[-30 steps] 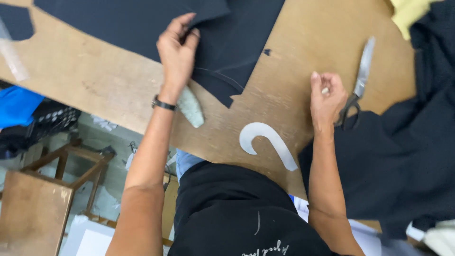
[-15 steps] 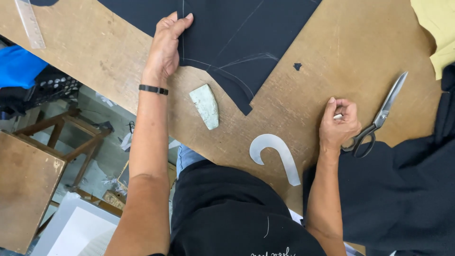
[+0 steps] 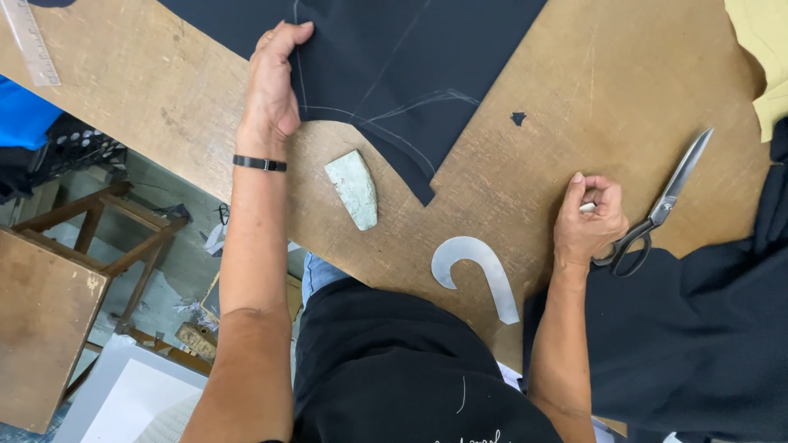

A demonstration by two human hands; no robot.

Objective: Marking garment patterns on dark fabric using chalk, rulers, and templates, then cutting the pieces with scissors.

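Worn brown wooden desk [image 3: 164, 90] fills the view, with a floor, a wooden stool [image 3: 49, 328] and clutter below its edge at left. Black cloth [image 3: 394, 57] lies flat across the top of the desk, marked with pale chalk lines, its cut corner pointing down toward the person.

Left hand [image 3: 271, 90] lies on the cloth's left edge, fingers together, thumb tucked at the edge as if pinching or pinning it; a black band sits on that wrist. Right hand [image 3: 587, 221] rests on the desk, well apart from the cloth, curled shut on a small white piece, probably chalk [image 3: 586, 207]; too small to be sure. Scissors [image 3: 661, 209] lie just beside that hand, handles touching or nearly touching it, blades pointing up-right.

Grey-green chalk block [image 3: 353, 189] sits on bare wood near the cloth's corner. Pale hook-shaped curve template [image 3: 476, 271] lies near the desk's front edge. Clear ruler [image 3: 33, 41] at top left. More dark fabric [image 3: 689, 344] heaps at right, yellow cloth [image 3: 759, 57] top right.

Judged step: marking or cutting along the lines, left hand steadying. Next move would need the cloth kept flat and the right hand brought across to the lines.
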